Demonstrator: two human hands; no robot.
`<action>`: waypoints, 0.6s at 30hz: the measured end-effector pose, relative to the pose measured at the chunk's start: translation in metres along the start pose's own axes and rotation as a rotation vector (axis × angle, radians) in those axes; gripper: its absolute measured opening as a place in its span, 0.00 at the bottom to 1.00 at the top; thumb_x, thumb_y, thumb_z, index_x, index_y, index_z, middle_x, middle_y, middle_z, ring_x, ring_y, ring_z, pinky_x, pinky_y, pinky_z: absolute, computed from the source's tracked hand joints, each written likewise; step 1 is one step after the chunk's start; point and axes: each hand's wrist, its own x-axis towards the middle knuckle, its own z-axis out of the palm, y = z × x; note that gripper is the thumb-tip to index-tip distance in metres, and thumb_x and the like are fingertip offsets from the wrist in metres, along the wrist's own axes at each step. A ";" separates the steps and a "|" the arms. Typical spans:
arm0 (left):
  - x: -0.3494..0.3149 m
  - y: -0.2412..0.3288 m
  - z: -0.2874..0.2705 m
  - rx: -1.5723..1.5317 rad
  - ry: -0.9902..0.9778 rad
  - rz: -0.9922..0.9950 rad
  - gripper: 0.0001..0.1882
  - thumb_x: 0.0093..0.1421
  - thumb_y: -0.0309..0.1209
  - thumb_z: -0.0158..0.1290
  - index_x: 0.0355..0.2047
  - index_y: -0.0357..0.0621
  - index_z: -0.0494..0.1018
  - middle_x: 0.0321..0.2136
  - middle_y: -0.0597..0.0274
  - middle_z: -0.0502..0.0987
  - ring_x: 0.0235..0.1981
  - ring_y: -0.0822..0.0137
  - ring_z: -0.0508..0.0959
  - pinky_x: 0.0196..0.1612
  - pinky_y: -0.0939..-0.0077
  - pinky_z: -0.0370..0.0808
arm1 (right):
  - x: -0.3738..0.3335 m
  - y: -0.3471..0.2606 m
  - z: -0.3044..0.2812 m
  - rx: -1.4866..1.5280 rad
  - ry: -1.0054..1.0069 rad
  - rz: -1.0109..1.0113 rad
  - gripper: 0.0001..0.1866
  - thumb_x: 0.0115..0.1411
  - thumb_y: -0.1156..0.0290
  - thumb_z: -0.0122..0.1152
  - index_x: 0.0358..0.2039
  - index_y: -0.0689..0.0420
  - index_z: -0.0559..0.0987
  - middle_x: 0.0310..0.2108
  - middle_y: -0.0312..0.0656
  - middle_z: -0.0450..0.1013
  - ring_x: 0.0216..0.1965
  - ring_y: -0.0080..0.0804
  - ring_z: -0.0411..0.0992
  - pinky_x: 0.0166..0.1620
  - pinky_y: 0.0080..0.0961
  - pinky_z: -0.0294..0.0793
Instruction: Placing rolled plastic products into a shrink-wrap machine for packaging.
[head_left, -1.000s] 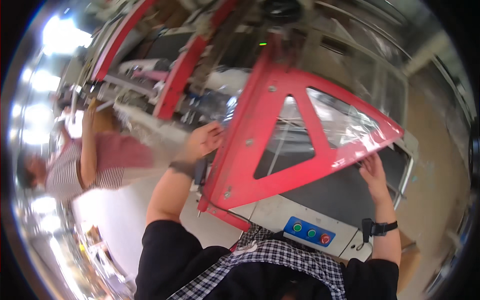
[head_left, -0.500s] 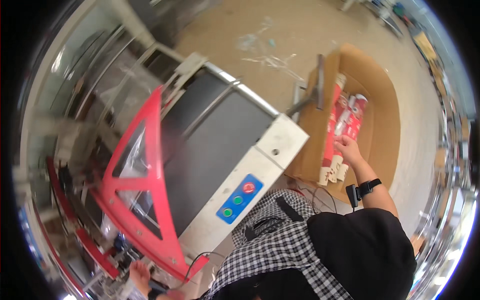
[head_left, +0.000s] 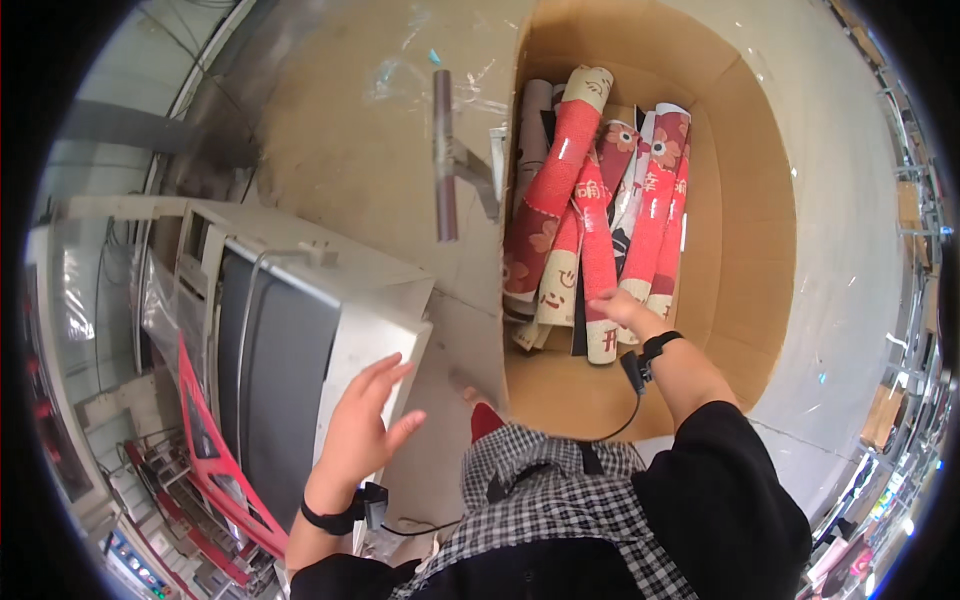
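My right hand (head_left: 628, 312) is down inside a large cardboard box (head_left: 735, 300), its fingers curled against the lower part of a narrow red rolled mat (head_left: 597, 250) with a cream end. Part of that grip is hidden by the hand itself. Around it lie several other rolled mats, among them a thick red and cream rolled mat (head_left: 572, 140) on the left and a flowered red rolled mat (head_left: 655, 195) on the right. My left hand (head_left: 365, 420) is raised with fingers spread, holding nothing, near the white side of a machine (head_left: 385, 330).
The machine has a dark grey conveyor belt (head_left: 275, 360) and a red guard frame (head_left: 215, 460). A dark bar on a bracket (head_left: 445, 155) stands left of the box. Clear plastic scraps (head_left: 385, 80) lie on the floor. Shelving (head_left: 915, 210) lines the far right.
My view has turned right, bringing the box to the middle. My left hand has come up from beside the red guard to near the machine's end. My right hand remains at the rolled mats.
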 end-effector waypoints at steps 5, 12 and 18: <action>0.143 -0.007 0.032 0.284 0.533 0.085 0.40 0.49 0.37 0.59 0.58 0.34 0.54 0.57 0.39 0.57 0.56 0.45 0.61 0.57 0.59 0.60 | 0.126 -0.016 0.061 0.216 0.132 -0.182 0.44 0.44 0.49 0.66 0.54 0.67 0.64 0.49 0.56 0.67 0.51 0.46 0.67 0.54 0.32 0.64; 0.277 -0.021 0.085 0.260 0.591 -0.091 0.46 0.50 0.36 0.58 0.62 0.37 0.42 0.45 0.40 0.63 0.40 0.43 0.70 0.39 0.61 0.71 | 0.243 -0.064 0.086 0.174 0.805 0.216 0.52 0.32 0.52 0.76 0.51 0.66 0.57 0.42 0.54 0.69 0.44 0.46 0.70 0.50 0.32 0.68; 0.266 -0.021 0.071 0.358 0.551 -0.210 0.50 0.45 0.36 0.60 0.62 0.37 0.41 0.44 0.42 0.63 0.37 0.45 0.71 0.36 0.61 0.72 | 0.195 -0.097 0.045 0.429 0.278 0.216 0.39 0.38 0.61 0.73 0.45 0.65 0.61 0.37 0.52 0.69 0.34 0.42 0.72 0.33 0.30 0.73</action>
